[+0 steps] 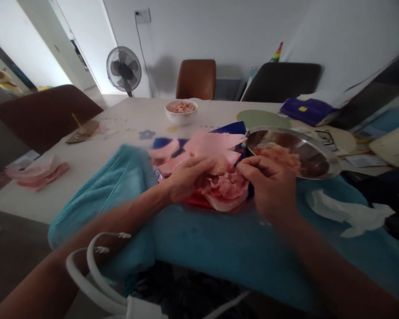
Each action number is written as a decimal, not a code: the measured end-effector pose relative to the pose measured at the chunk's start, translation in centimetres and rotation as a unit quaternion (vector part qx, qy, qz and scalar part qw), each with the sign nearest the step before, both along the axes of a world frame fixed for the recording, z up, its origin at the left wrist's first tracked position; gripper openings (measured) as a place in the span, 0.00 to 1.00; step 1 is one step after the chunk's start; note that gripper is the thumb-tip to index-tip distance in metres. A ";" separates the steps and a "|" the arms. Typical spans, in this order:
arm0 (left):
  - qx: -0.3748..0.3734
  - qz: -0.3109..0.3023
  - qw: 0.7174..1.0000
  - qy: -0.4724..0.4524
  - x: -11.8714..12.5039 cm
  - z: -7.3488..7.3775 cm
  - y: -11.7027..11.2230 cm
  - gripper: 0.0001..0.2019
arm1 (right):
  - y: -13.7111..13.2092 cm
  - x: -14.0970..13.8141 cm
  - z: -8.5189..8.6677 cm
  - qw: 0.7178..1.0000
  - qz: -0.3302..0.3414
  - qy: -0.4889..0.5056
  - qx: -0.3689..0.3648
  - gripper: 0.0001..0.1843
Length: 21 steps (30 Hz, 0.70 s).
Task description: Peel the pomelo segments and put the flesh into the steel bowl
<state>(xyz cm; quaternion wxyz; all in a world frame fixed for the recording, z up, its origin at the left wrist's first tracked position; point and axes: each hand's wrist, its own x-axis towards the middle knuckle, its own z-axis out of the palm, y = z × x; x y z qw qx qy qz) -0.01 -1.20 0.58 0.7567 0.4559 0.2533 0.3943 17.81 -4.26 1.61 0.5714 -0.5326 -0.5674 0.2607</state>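
White cables (101, 279) | hands (188, 177) (272, 184) on pink pieces (228, 190) | printed lettering (210, 126), perhaps "ower"

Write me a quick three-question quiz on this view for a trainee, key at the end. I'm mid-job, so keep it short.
1. True or false: the white bowl at the back of the table holds pinkish chunks.
2. Which of these is nearest the right hand?
A) the fan
B) the metal bowl
C) the brown chair against the wall
3. What is the left hand holding?

Key:
1. True.
2. B; it sits just beyond the right hand.
3. A ragged pinkish piece, with the right hand's fingers at its other side.
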 end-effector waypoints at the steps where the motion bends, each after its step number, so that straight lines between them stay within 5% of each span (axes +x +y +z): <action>1: -0.003 -0.001 1.000 -0.003 0.0 0.0 0.0 0.17 | 0.1 0.1 0.0 1.000 -0.011 -0.001 0.014 0.07; 6: -0.027 0.001 1.000 -0.001 0.0 0.1 0.0 0.15 | 0.8 0.8 -0.2 0.994 -0.051 -0.060 0.081 0.15; 10: -0.040 0.006 0.999 -0.010 0.0 0.1 0.1 0.15 | 1.3 1.2 -0.9 0.998 -0.018 -0.041 0.047 0.04; 13: -0.051 -0.004 0.998 -0.023 0.0 0.1 0.2 0.15 | 1.3 1.2 -1.1 0.999 0.006 -0.032 0.003 0.07; 17: -0.070 -0.020 0.997 -0.034 0.1 0.3 0.2 0.15 | 1.1 1.1 -0.6 0.997 0.003 -0.067 0.037 0.13; 21: -0.073 -0.024 0.996 -0.038 0.1 0.4 0.2 0.15 | 0.8 0.9 -0.4 0.997 0.025 -0.065 0.038 0.02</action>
